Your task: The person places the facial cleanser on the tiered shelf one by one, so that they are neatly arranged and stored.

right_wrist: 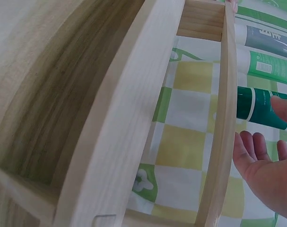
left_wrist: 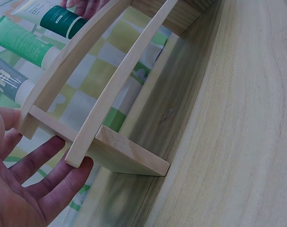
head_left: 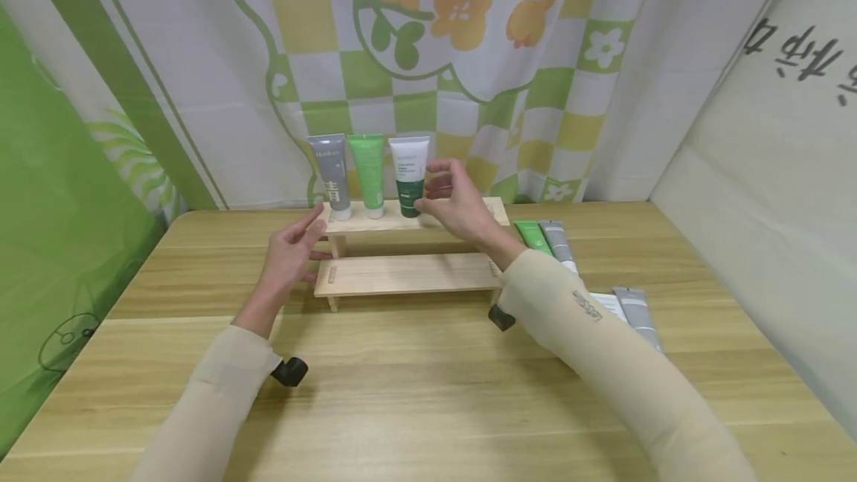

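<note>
A two-tier wooden shelf [head_left: 402,274] stands on the table. On its upper tier three squeeze tubes stand on their caps: a grey tube [head_left: 331,173], a light green tube [head_left: 367,173] and a white and dark green tube [head_left: 409,173]. My right hand [head_left: 462,203] is beside the white and dark green tube. Its thumb [right_wrist: 281,108] lies at the tube's side, while the other fingers spread apart from it. At the shelf's left end, my left hand [head_left: 288,255] touches the wood with extended fingers [left_wrist: 56,189], its thumb by the upper tier.
Right of the shelf, a green tube [head_left: 533,236] and a grey tube [head_left: 557,240] lie on the table [head_left: 402,407]. Nearer, another grey tube [head_left: 637,315] lies beside a white item [head_left: 609,305], partly hidden by my right sleeve. A patterned curtain [head_left: 428,43] hangs behind.
</note>
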